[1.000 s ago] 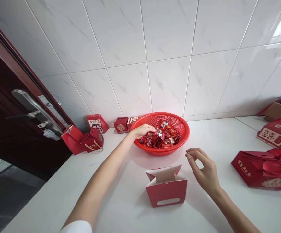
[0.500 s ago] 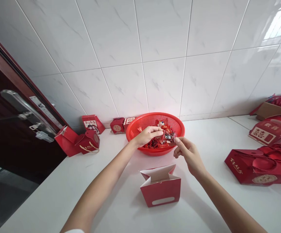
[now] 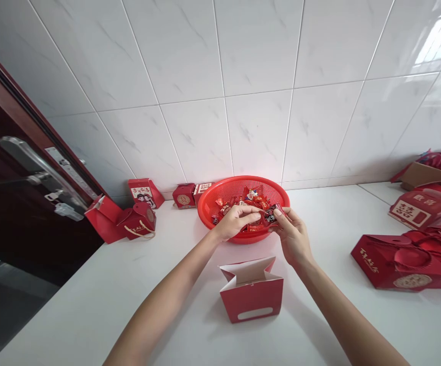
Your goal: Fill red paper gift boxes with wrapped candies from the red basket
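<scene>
Over the front of a red plastic basket (image 3: 205,206), my right hand (image 3: 293,236) pinches a dark, shiny wrapped candy (image 3: 270,215). My left hand (image 3: 237,222) is closed at the candy's left end, thumb and fingers pressed together on its wrapper. Several red-wrapped candies (image 3: 254,195) lie in the basket, partly hidden behind my hands. Nearer to me, below both hands, a red paper box (image 3: 251,301) stands upright with its top open, its white inside showing and a pale oval on its front.
Small red gift boxes (image 3: 138,221) stand at the left by the door (image 3: 22,213), others (image 3: 184,195) against the tiled wall. On the right are more red boxes (image 3: 399,262) and a cardboard box (image 3: 430,175) of red items. All rest on a white tabletop (image 3: 174,305).
My right hand has moved in closer and wraps further round the candy, which now sits nearer its palm. My left hand has shifted slightly right and down.
</scene>
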### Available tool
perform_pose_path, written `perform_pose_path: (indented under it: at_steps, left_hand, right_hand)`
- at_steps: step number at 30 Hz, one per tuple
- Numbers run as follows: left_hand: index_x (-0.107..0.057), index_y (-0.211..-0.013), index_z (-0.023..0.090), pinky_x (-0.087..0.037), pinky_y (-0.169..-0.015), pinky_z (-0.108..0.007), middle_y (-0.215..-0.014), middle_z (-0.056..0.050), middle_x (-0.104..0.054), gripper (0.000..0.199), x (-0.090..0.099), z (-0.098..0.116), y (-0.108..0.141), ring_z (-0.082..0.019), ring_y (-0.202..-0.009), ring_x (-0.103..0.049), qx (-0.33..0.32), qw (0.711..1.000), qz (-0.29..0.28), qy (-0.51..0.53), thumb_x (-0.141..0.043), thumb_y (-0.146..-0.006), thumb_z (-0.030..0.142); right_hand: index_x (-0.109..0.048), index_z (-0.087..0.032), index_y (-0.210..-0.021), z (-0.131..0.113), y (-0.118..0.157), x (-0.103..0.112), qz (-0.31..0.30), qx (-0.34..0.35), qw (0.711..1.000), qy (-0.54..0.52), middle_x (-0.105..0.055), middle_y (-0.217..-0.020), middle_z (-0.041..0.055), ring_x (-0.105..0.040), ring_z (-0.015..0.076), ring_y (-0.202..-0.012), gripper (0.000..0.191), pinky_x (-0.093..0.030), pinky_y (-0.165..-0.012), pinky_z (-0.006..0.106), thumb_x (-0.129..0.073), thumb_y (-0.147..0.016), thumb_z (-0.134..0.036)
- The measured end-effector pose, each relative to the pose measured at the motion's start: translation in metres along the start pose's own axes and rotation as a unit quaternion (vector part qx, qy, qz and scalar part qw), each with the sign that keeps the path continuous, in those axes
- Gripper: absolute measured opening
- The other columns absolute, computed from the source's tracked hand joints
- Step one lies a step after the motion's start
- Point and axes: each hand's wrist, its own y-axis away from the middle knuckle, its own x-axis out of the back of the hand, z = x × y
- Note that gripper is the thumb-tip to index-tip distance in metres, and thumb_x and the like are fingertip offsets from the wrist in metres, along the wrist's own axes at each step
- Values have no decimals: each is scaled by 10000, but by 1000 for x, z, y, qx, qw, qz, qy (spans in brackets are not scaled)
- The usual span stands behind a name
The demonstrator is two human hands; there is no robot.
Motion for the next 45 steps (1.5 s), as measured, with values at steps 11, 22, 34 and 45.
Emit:
perform_pose_path:
  at_steps: [11,22,34,45]
  left_hand:
    - [-807,-859,155,-528,-855,-353,-938,-87,-779,381,-7,-4,-4,-244,-925,-692,-31,998,43,-17,-814,-748,520]
    - [-828,-782,214,-485,-1021,-409,-1105,-101,-757,210,-20,-4,-3,-268,-1091,-668,-106,987,120,-21,-795,-798,421]
    - [-812,-855,193,-498,-1014,-406,-1026,-70,-783,222,-15,-13,-9,-278,-1098,-680,-43,971,193,134,-808,-708,359]
    - [-603,-1079,205,-462,-1127,-414,-1022,-43,-762,441,-9,-9,-10,-255,-1203,-690,-21,928,178,327,-780,-690,99]
  right_hand:
    - [-656,-208,-749,-12,-10,-5,-29,37,995,86,-654,-701,-8,-589,151,-641,392,-512,-637,308,-837,-694,-552]
    - [-623,-228,-669,6,-28,-11,69,-18,996,-54,-656,-683,-5,-610,170,-651,351,-514,-604,317,-877,-610,-463]
    - [-602,-212,-660,-5,-19,-14,27,-31,998,-56,-638,-723,-19,-591,135,-688,428,-552,-671,292,-945,-551,-442]
    - [-621,-224,-682,-3,-25,-6,-1,-68,996,-63,-672,-739,-3,-662,176,-712,373,-588,-667,318,-921,-584,-421]
